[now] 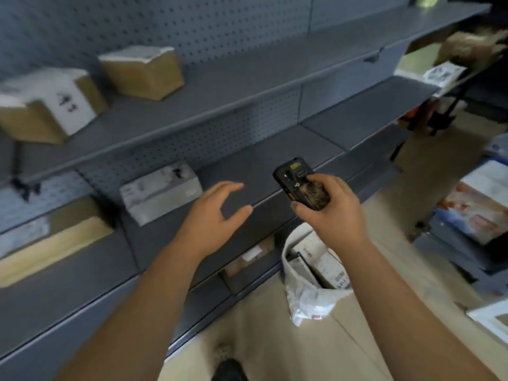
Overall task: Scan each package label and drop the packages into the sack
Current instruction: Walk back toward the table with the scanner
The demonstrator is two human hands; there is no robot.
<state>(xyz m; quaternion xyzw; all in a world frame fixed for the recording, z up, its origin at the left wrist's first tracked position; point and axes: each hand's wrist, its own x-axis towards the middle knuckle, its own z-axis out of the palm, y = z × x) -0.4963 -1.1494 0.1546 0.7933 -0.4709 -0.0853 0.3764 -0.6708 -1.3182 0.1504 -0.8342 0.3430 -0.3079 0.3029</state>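
Observation:
My right hand [330, 213] grips a black handheld scanner [298, 180], its head pointing up and away over the middle shelf. Empty and with relaxed, spread fingers, my left hand [217, 213] hovers to the left of the scanner, just right of a white-wrapped package [160, 192] on the middle shelf. Two brown cardboard packages [143, 72] [52, 105] with white labels sit on the upper shelf at the left. A white sack [305, 301] stands open on the floor below my right hand, with several packages [328, 266] inside it.
Grey metal shelving [247, 86] with a pegboard back runs across the view. A flat brown package [52, 243] lies at the left of the lower shelf and another [250, 257] under the bottom shelf. Boxes and bins [478, 204] crowd the floor at the right.

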